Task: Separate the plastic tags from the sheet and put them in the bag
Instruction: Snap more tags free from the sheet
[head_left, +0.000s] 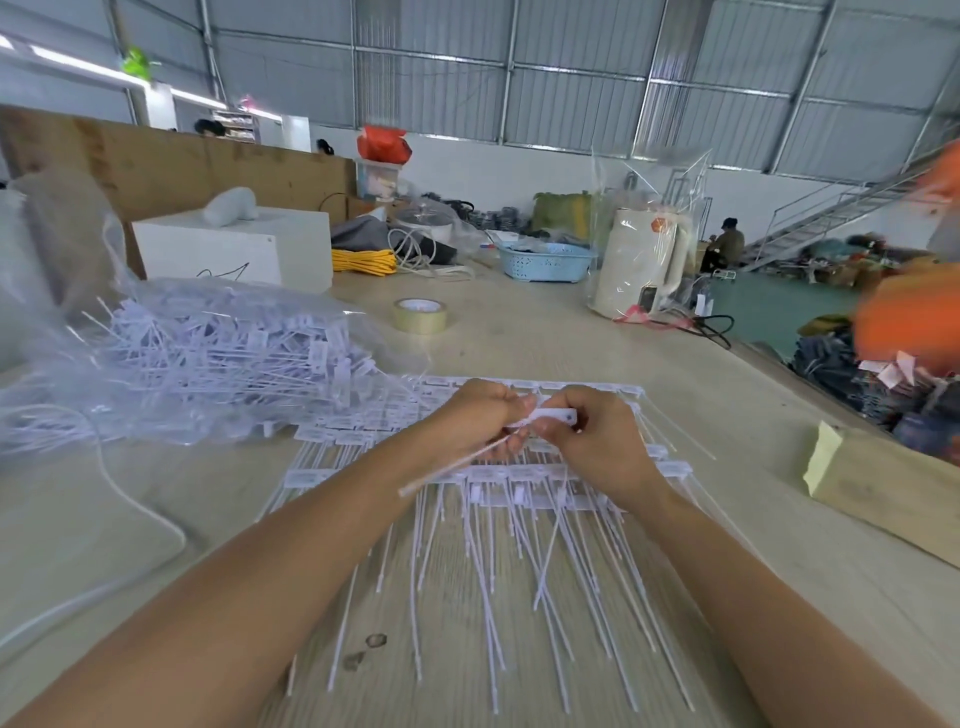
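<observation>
Fingers of left hand (480, 410) and right hand (597, 439) pinch one white plastic tag (553, 415) above the sheet (519, 483); clear bag (208, 358) on worktop (519, 332) holds loose tags.

A big pale wooden table (545, 332) fills the middle of the frame. The white sheets of tags (467, 499) lie flat at the centre. At the left lies a clear bag (197, 358) full of tags. Higher up sit a roll of tape (420, 315), a blue basket (545, 261), a white box (234, 249) and yellow cord (363, 261). A wood block (878, 488) rests at the right edge.
</observation>
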